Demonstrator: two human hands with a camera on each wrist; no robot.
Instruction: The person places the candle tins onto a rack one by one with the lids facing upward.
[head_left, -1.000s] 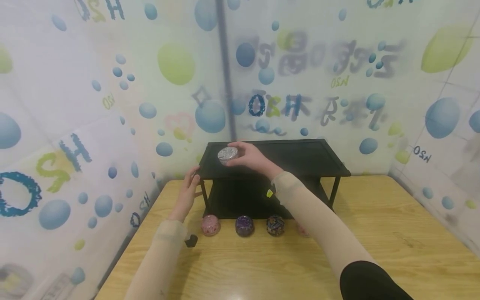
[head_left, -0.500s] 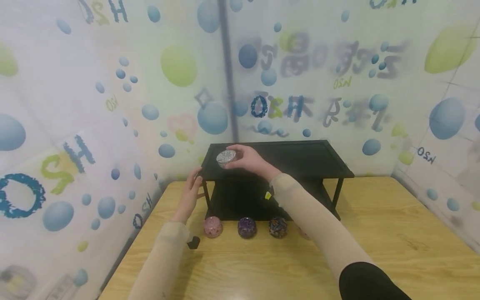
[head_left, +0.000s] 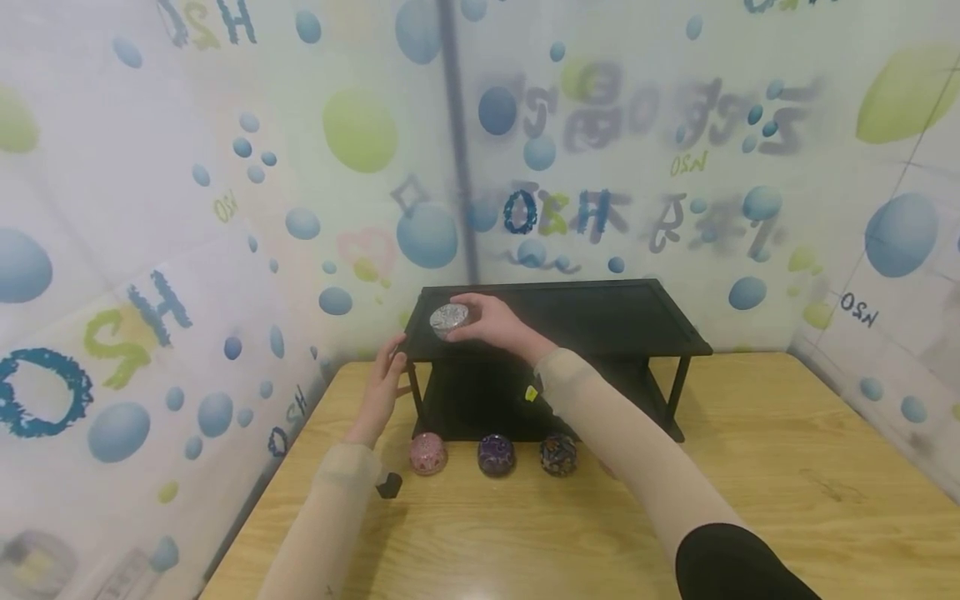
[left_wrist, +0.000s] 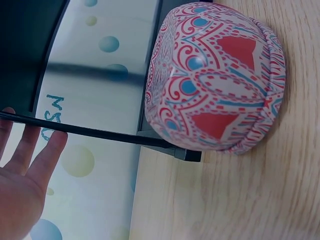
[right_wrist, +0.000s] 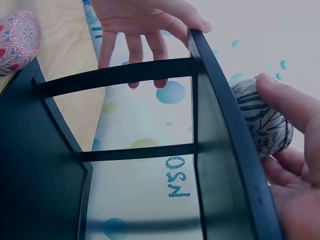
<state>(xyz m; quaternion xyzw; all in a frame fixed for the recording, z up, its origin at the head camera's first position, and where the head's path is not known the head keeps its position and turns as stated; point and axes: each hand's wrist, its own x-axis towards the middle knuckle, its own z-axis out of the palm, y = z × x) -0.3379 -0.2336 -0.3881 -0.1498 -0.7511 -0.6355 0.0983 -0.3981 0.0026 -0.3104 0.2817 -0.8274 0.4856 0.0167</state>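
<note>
My right hand (head_left: 498, 323) pinches a round silver-grey tin (head_left: 447, 320) between thumb and fingers, over the left end of a black two-tier rack (head_left: 577, 312). The right wrist view shows dark leaf patterns on this tin (right_wrist: 256, 122), close against the top shelf. At the rack's left front corner is my left hand (head_left: 378, 392). Its thumb lies at the top shelf's edge, and its fairly straight fingers (right_wrist: 135, 50) reach past the side bar. A pink patterned tin (left_wrist: 215, 80) looms large in the left wrist view, beside the rack's foot.
Along the rack's front on the wooden table (head_left: 480, 533) stand the pink tin (head_left: 428, 454), a purple tin (head_left: 497, 456) and a dark patterned tin (head_left: 558, 455). Another pinkish one is mostly hidden by my right forearm. A bubble-printed wall covering (head_left: 360, 208) closes off the back and sides.
The silver-grey tin has shifted slightly left and toward the front over the top shelf, still in my right hand. My left hand stays at the rack's corner. The head view has turned slightly.
</note>
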